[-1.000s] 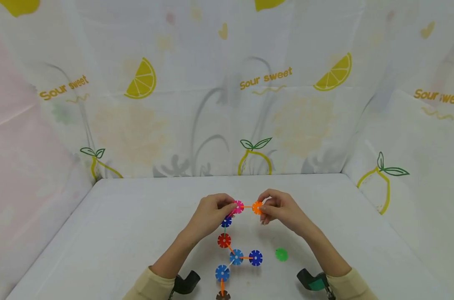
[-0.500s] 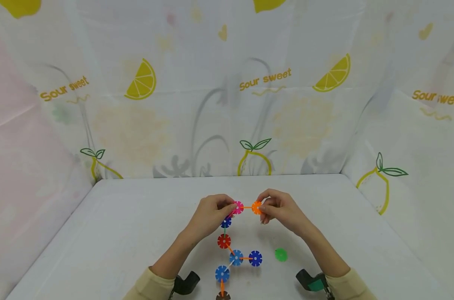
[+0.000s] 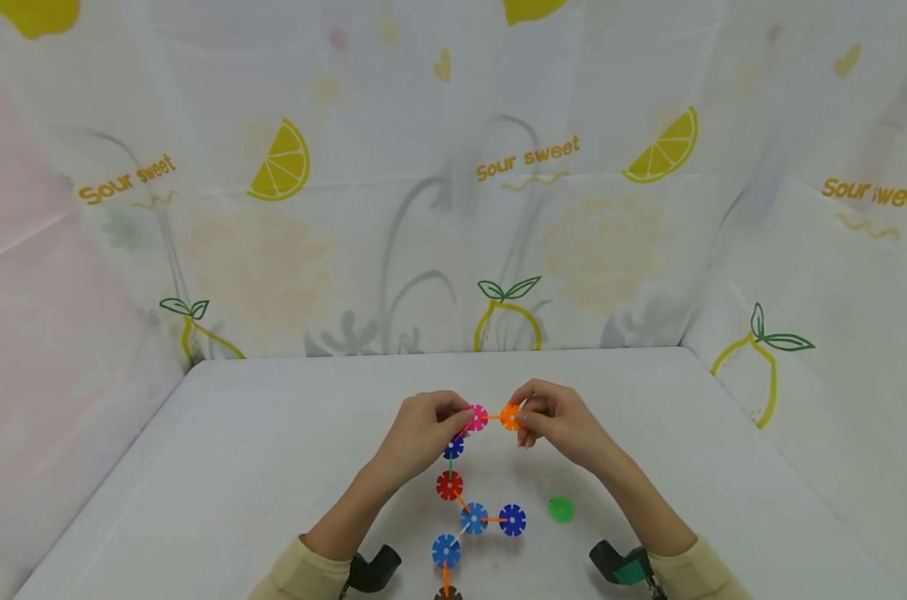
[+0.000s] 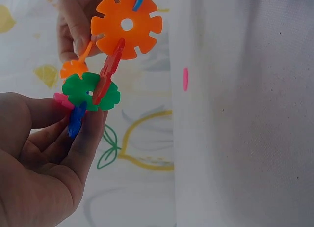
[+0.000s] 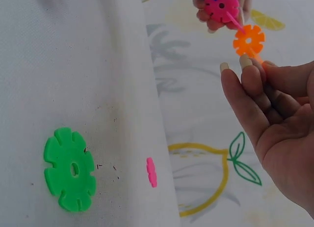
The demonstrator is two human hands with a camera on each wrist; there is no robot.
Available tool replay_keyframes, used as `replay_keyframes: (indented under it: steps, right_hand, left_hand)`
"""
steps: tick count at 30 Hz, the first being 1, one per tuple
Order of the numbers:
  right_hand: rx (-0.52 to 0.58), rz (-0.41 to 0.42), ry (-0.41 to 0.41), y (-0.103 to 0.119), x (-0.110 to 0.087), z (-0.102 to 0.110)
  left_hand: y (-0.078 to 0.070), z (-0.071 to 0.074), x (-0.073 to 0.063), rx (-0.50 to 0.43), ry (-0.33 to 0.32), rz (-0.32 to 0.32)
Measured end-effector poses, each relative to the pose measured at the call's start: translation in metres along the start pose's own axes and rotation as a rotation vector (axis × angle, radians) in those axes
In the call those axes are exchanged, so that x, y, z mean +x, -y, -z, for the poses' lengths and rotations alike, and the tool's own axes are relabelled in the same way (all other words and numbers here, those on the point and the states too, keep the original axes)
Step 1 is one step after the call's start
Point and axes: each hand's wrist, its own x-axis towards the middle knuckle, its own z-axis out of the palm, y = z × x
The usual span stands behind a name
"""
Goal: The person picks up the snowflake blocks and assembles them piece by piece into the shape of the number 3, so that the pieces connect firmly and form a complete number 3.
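Observation:
A chain of notched plastic snowflake discs (image 3: pixel 449 485) hangs from both hands, in several colours, with some discs seen edge-on as links. My left hand (image 3: pixel 423 429) pinches it at a pink disc (image 3: pixel 479 417) near the top; a blue disc (image 4: pixel 76 120) sits by the fingertips in the left wrist view. Thumb and fingers of my right hand (image 3: pixel 562 421) pinch the end by an orange disc (image 3: pixel 509 417). Between pink and orange runs a thin edge-on link. Lower down, the chain branches right to a dark blue disc (image 3: pixel 512 520); its brown end (image 3: pixel 448 592) is cut off by the frame.
A loose green disc (image 3: pixel 562 510) lies on the white table (image 3: pixel 273 433), right of the chain. Another loose pink disc (image 5: pixel 151 172) is farther off on the table. Behind stands a lemon-print cloth (image 3: pixel 423 250). Black wrist cameras (image 3: pixel 374 568) sit below the forearms.
My right hand has shifted very slightly left with the orange disc, narrowing the gap to the pink one. Both grips stay the same.

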Motion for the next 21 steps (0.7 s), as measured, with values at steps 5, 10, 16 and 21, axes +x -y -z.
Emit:
replay_keyframes:
  steps: [5, 10, 16, 21]
  right_hand:
    - [0.009, -0.001, -0.023, -0.0015, 0.0006, -0.0035]
    - [-0.004, 0.001, -0.048, -0.0021, 0.0005, -0.009]
    - [-0.026, 0.015, -0.06, -0.0009, 0.001, -0.0083]
    - [-0.045, -0.01, -0.061, -0.0011, 0.0011, -0.0067]
  left_hand:
    - [0.0003, -0.0011, -0.0001, 0.005, -0.007, 0.001]
    - [0.0013, -0.0033, 0.0002, 0.0, -0.008, 0.005]
    - [-0.0002, -0.0021, -0.0003, 0.009, 0.0, -0.011]
    - [0.0015, -0.001, 0.0002, 0.009, 0.018, -0.013]
